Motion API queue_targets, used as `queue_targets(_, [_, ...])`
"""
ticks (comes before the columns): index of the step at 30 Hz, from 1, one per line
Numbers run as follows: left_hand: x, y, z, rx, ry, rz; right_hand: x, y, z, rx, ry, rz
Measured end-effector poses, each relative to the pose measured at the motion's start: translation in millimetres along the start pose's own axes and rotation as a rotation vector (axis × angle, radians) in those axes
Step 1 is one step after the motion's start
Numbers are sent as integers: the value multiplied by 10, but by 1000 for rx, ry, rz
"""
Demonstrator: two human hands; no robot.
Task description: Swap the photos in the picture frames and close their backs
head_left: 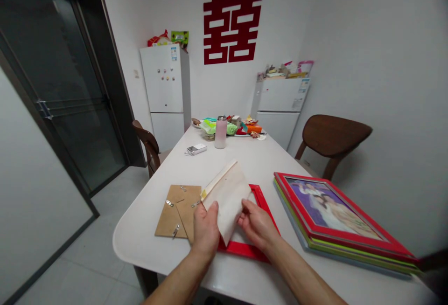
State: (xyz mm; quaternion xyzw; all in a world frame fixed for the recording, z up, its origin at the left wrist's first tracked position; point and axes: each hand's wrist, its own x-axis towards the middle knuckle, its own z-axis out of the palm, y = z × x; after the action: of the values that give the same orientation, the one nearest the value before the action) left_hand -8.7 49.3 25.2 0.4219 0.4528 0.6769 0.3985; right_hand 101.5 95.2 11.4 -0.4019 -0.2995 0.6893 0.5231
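My left hand [206, 225] is closed on the left edge of an off-white, envelope-like paper packet [229, 193], thumb on top. At its right edge, the bent fingers of my right hand [257, 221] pinch the same packet. The packet is tilted above a red picture frame [241, 250], which lies on the table and is partly hidden by the packet and my hands. Left of my left hand lies a brown frame backing board [164, 221] with metal clips and a stand leg.
A stack of framed pictures [350, 211] lies at the right of the white table [140, 244]. Farther back are a pink bottle [220, 132], a small silver device [196, 149] and a cluttered heap of packets [210, 128]. Chairs [332, 135] stand on both sides.
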Motion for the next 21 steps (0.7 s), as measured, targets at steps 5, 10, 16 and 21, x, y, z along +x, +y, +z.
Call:
queue_targets(5, [68,-169,-77,-15,-65,-99,77,-207,-261,-107,122,-85])
queue_targets(10, [65,-265,-134,171,-183,-133,173,-288,-501,-424,195,-76])
queue_targets(16, [-61,-222,-137,550,-303,3,286,-229,-565,-633,238,-100])
queue_targets(21, [-127,-217,-143,800,-422,78,385,-214,-540,-851,249,-163])
